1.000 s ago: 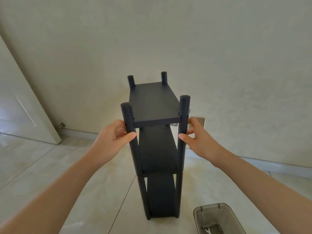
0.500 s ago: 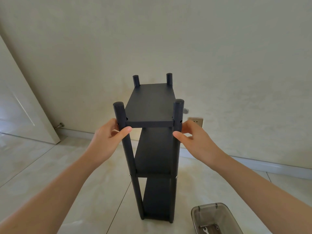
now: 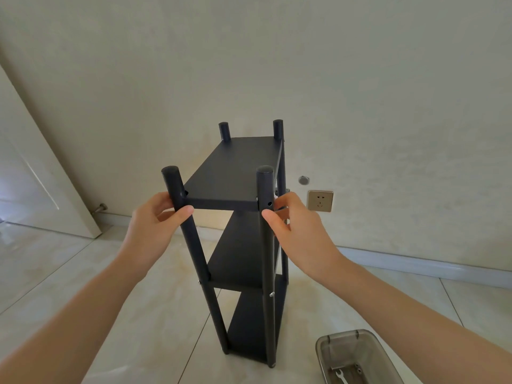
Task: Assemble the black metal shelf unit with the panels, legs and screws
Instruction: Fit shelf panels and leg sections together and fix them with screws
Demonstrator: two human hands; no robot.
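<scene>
The left hand (image 3: 155, 231) and right hand (image 3: 296, 231) each wrap their fingers round a front leg of the black shelf unit (image 3: 238, 239); turn it slowly (it is tall and tippy), feet flat on the floor (image 3: 83, 273).

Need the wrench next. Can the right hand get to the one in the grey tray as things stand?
Probably, once it lets go: the right hand grips the shelf unit's near leg; the small wrench lies uncovered in the open grey tray, below the right forearm.

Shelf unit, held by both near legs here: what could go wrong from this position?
1. The shelf unit is tall and narrow on smooth floor tiles; with the left hand and right hand gripping only near the top, it could tip or slide.
2. The tray sits close to the base; a swung leg may knock it.
</scene>
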